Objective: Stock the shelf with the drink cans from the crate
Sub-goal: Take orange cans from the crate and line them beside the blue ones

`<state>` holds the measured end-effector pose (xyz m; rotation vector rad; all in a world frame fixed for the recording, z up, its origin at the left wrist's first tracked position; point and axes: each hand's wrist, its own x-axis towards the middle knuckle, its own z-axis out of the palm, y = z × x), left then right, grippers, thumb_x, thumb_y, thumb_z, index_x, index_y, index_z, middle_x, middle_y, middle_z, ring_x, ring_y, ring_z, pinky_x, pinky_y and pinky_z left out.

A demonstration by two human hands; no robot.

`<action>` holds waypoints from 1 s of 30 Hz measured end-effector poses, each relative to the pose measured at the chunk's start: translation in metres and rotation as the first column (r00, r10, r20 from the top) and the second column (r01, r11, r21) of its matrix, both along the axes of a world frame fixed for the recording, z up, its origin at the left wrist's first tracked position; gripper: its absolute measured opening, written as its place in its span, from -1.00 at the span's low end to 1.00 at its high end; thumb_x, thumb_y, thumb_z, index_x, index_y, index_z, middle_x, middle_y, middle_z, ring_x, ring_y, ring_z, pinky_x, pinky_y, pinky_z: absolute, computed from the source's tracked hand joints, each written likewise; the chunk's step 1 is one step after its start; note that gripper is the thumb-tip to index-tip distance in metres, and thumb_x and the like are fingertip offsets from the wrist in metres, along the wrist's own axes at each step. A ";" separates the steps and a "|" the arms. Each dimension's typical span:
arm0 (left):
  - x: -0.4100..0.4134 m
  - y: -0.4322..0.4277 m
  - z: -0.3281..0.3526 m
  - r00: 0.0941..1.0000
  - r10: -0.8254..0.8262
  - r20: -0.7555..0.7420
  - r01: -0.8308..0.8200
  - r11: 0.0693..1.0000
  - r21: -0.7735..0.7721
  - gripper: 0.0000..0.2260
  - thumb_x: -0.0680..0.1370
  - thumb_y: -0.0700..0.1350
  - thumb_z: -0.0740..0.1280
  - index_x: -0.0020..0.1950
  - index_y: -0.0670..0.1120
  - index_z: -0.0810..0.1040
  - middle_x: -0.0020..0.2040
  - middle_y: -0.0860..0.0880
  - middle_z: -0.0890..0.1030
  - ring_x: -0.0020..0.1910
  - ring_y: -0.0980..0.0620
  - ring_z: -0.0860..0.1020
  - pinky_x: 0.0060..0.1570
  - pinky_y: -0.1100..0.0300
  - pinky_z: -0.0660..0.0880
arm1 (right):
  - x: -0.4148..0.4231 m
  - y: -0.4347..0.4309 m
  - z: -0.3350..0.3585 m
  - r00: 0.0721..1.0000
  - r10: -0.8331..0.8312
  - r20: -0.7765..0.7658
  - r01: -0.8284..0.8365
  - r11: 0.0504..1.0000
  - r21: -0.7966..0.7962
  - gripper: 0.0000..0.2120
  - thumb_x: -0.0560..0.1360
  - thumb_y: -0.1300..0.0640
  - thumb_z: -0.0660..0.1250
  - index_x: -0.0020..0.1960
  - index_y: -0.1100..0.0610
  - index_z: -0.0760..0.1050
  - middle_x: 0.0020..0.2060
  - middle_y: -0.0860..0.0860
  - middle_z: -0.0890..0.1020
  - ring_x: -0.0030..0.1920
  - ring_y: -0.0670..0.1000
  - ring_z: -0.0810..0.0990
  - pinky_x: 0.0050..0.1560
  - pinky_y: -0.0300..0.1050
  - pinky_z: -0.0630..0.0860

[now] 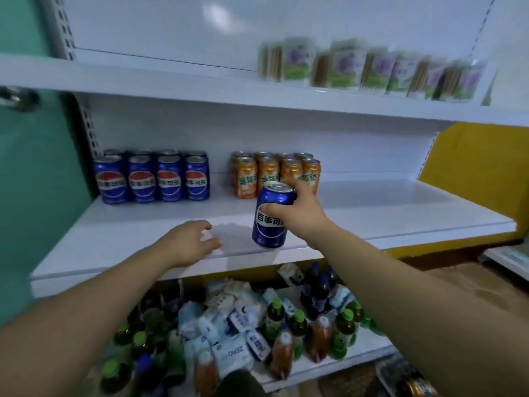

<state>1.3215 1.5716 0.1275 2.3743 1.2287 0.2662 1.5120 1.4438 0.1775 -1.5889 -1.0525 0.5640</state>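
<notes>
My right hand [297,213] grips a blue cola can [270,217] that stands upright near the front edge of the white middle shelf [400,213]. My left hand [190,242] rests on the shelf to the can's left, fingers loosely spread and holding nothing. At the back left of the shelf stands a block of several blue cola cans [151,177]. Behind my right hand stands a group of several orange soda cans [267,173]. The crate is not clearly in view.
The upper shelf [171,81] carries a row of purple-and-green cartons [372,68] at the right. The lower shelf [357,353] holds green-capped bottles [273,320], tissue packs [232,352] and dark bottles [317,293]. A yellow panel [472,161] bounds the right side, a teal wall [34,167] the left.
</notes>
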 end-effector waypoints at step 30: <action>-0.132 0.067 -0.036 0.950 0.267 -0.161 -0.229 0.948 0.221 -0.37 0.50 0.37 0.07 0.52 0.16 0.15 0.56 0.14 0.06 0.54 0.11 0.00 0.49 -0.17 -0.13 | -0.202 0.265 -0.022 0.875 0.432 0.216 -0.432 0.900 -0.052 -0.30 0.46 0.13 0.45 0.50 -0.01 0.19 0.43 -0.01 0.36 0.38 0.04 0.37 0.21 -0.18 0.31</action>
